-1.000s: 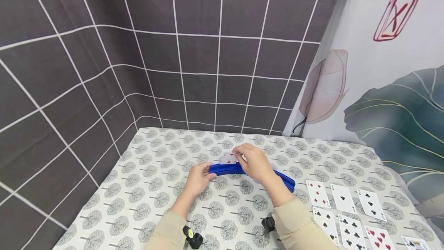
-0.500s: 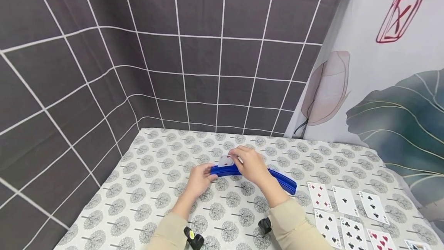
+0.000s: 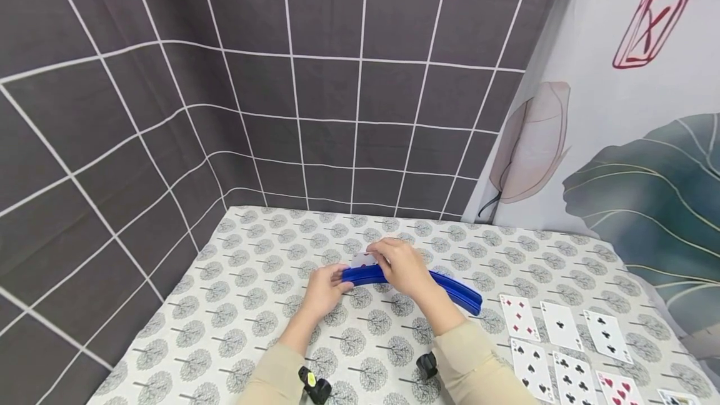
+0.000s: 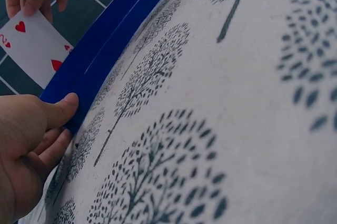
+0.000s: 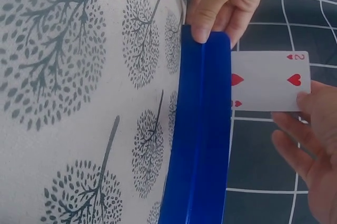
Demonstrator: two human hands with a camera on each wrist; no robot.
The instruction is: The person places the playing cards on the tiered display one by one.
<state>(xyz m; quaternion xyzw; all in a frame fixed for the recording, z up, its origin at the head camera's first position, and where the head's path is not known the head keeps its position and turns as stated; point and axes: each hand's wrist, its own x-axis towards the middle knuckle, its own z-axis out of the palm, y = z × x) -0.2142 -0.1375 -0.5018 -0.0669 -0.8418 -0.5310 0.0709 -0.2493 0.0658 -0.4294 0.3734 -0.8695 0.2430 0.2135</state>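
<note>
A curved blue playing-card holder (image 3: 458,292) lies on the tablecloth in the head view. My left hand (image 3: 323,292) grips its left end, thumb on the near face, as the left wrist view also shows with the holder (image 4: 100,58) and thumb side of the hand (image 4: 26,145). A two of hearts (image 5: 271,79) stands in the holder near that end, its lower part hidden behind the blue front. My right hand (image 3: 402,267) pinches the card's upper edge between thumb and fingers; in the right wrist view the thumb of this hand (image 5: 321,140) presses a top corner.
Face-up cards lie in rows at the right of the table, among them a five of diamonds (image 3: 519,317), an ace of clubs (image 3: 560,326) and a five of spades (image 3: 530,369). A dark gridded cloth (image 3: 326,89) hangs behind the table.
My right hand has shifted left and slightly down with the two of hearts, which now shows less above the holder. The left hand stays on the holder's end.
</note>
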